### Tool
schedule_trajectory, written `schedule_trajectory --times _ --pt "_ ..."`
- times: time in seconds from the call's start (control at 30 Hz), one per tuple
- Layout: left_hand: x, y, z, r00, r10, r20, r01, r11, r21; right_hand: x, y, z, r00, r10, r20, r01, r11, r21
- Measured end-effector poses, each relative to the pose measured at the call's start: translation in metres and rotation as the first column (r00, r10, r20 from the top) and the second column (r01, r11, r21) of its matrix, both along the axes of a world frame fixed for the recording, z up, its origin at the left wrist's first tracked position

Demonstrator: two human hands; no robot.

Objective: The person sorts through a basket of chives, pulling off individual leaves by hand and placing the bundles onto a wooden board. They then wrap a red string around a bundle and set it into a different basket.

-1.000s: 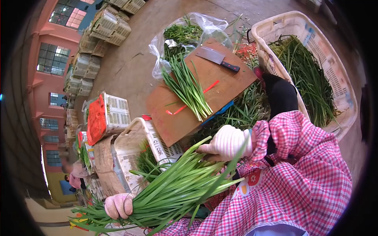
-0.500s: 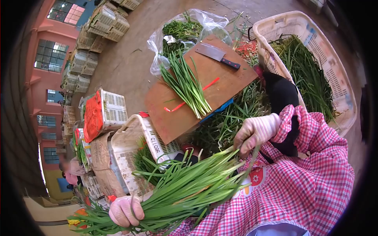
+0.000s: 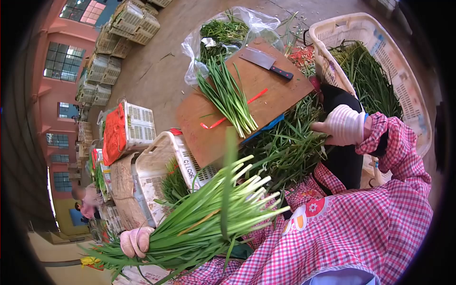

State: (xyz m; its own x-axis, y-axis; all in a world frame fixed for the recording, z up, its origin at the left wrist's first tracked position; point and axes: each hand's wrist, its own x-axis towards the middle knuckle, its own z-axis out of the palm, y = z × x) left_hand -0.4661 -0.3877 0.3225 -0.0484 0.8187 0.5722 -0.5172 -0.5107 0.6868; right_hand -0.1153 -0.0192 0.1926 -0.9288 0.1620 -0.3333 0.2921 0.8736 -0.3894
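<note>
My left hand (image 3: 136,242), in a pale glove, is closed around the leafy end of a big bunch of garlic chives (image 3: 204,223). The bunch lies across my lap, its pale cut stems fanning to the right. A single blurred leaf (image 3: 227,190) stands across the bunch. My right hand (image 3: 344,124), also gloved, is apart from the bunch, over a heap of loose leaves (image 3: 289,147); one finger stretches out, the others are partly hidden. On the brown board (image 3: 280,99) a smaller bunch of chives (image 3: 228,97) rests across a red strip (image 3: 259,96), below a cleaver (image 3: 266,61).
A white crate of chives (image 3: 327,31) stands at the right. A clear plastic bag (image 3: 192,47) of greens sits beyond the board. Another white crate (image 3: 147,164) is at the left, near a crate with red cloth (image 3: 115,135). Stacked crates (image 3: 135,21) and a distant person (image 3: 90,202) are farther off.
My right hand has left the stem ends and moved up and right over the loose leaves. The stems now fan freely; my left hand has shifted slightly left, still holding the bunch.
</note>
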Motion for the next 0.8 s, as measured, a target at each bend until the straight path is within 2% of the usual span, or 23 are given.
schedule_trajectory --times 0.03,0.07,0.17,0.23,0.3,0.4,0.43,0.5,0.63,0.7,0.73,0.77,0.8 --pt "0.002 -0.001 -0.002 0.998 0.034 0.044 -0.033 0.999 -0.020 -0.004 -0.011 0.013 0.998 -0.023 0.053 0.015 0.988 0.152" --pt "0.004 -0.002 -0.004 0.996 0.060 0.073 -0.057 0.998 -0.038 -0.006 -0.017 0.008 0.975 0.023 -0.220 -0.004 0.996 0.086" --pt "0.012 -0.003 -0.009 0.983 0.113 0.145 -0.106 0.993 -0.053 -0.022 -0.044 0.018 0.800 0.047 -0.598 -0.175 0.972 -0.157" --pt "0.014 -0.004 -0.010 0.977 0.132 0.169 -0.124 0.991 -0.059 -0.033 -0.065 0.025 0.794 0.034 -0.607 -0.311 0.880 -0.358" --pt "0.017 -0.005 -0.013 0.969 0.144 0.199 -0.134 0.989 -0.063 -0.043 -0.080 0.028 0.823 0.118 -0.556 -0.318 0.907 -0.277" --pt "0.020 -0.003 -0.015 0.959 0.153 0.239 -0.140 0.988 -0.068 -0.058 -0.097 0.010 0.886 0.083 -0.456 -0.200 0.955 -0.217" --pt "0.020 -0.004 -0.016 0.955 0.157 0.250 -0.143 0.987 -0.072 -0.061 -0.102 0.002 0.885 0.083 -0.459 -0.199 0.957 -0.212" --pt "0.022 -0.003 -0.017 0.949 0.158 0.272 -0.141 0.987 -0.079 -0.065 -0.108 -0.009 0.824 -0.020 -0.566 -0.081 0.985 -0.153" --pt "0.028 0.001 -0.021 0.934 0.149 0.325 -0.123 0.987 -0.099 -0.073 -0.104 -0.009 0.770 -0.027 -0.638 -0.051 0.993 -0.104" --pt "0.035 0.010 -0.022 0.924 0.108 0.367 -0.071 0.991 -0.113 -0.080 -0.104 -0.005 0.796 -0.034 -0.605 -0.038 0.994 -0.107" --pt "0.042 0.018 -0.021 0.931 0.195 0.310 -0.166 0.979 -0.116 -0.082 -0.105 -0.004 0.809 -0.069 -0.584 -0.053 0.981 -0.188" --pt "0.045 0.023 -0.023 0.932 0.195 0.306 -0.167 0.979 -0.116 -0.084 -0.105 -0.003 0.821 -0.099 -0.562 -0.068 0.960 -0.270" --pt "0.047 0.027 -0.025 0.918 0.235 0.319 -0.209 0.971 -0.112 -0.087 -0.107 -0.006 0.739 -0.165 -0.654 -0.093 0.935 -0.341"
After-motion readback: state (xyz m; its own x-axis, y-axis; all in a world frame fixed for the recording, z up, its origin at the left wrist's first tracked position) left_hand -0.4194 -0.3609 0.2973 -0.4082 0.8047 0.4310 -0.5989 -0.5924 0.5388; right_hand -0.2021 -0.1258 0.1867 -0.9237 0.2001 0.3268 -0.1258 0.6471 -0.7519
